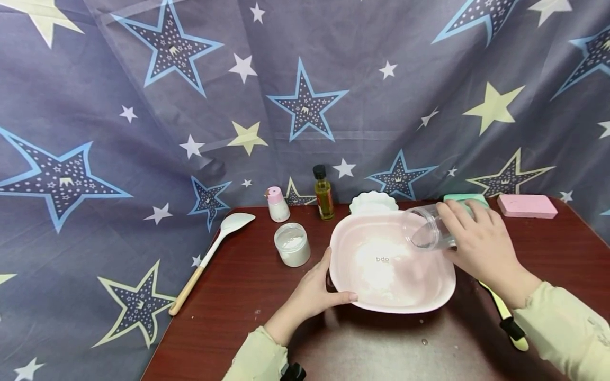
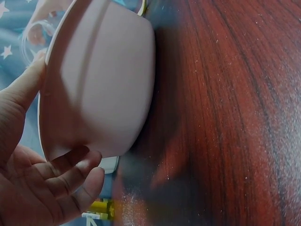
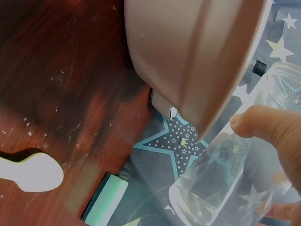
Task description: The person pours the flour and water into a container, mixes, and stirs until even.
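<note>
Head view shows the right hand (image 1: 481,241) gripping a tilted clear glass jar (image 1: 428,227) over the pale pink plastic basin (image 1: 443,296), best poured slowly while the left hand (image 1: 316,288) clasps its rim firmly.

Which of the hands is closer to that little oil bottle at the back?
Left. The left hand grips the pink bowl's near-left rim, below the oil bottle; the right hand, holding the glass, is farther right.
</note>
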Available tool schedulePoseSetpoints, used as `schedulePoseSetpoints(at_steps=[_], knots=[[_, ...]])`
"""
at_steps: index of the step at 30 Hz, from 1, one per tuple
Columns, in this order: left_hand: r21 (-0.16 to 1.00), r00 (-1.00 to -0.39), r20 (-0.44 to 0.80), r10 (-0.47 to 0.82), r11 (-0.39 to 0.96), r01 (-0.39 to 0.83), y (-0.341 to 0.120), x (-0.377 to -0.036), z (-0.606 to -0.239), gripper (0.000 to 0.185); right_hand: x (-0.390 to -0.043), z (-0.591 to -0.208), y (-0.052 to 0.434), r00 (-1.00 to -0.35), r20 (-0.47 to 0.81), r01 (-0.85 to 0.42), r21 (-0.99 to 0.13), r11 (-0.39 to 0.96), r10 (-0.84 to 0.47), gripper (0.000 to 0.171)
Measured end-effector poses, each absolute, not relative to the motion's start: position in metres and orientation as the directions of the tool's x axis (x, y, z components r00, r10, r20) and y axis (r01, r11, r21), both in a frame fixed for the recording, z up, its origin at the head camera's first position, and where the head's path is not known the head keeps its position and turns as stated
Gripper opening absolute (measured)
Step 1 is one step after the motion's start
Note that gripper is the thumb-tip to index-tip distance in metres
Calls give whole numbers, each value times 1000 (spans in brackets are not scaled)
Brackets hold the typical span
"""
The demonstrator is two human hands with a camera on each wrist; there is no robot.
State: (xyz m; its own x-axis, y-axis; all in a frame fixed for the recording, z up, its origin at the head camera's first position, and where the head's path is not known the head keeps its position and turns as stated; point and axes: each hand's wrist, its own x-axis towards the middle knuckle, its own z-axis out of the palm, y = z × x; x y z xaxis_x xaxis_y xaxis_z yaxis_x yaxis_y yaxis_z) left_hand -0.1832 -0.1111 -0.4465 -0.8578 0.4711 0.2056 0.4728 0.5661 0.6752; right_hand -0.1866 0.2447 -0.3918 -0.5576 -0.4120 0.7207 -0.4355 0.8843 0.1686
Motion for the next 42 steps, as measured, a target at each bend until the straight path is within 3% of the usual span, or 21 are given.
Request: schedulePoseSetpoints(at_steps=[21, 42], knots=[[687, -877, 147, 457, 590, 423, -110, -181, -440, 115, -193, -395, 233, -561, 677, -443, 239, 864, -475, 79], [679, -875, 158, 459, 593, 433, -109, -181, -441, 115, -195, -394, 220, -562, 653, -445, 279, 851, -508, 86]])
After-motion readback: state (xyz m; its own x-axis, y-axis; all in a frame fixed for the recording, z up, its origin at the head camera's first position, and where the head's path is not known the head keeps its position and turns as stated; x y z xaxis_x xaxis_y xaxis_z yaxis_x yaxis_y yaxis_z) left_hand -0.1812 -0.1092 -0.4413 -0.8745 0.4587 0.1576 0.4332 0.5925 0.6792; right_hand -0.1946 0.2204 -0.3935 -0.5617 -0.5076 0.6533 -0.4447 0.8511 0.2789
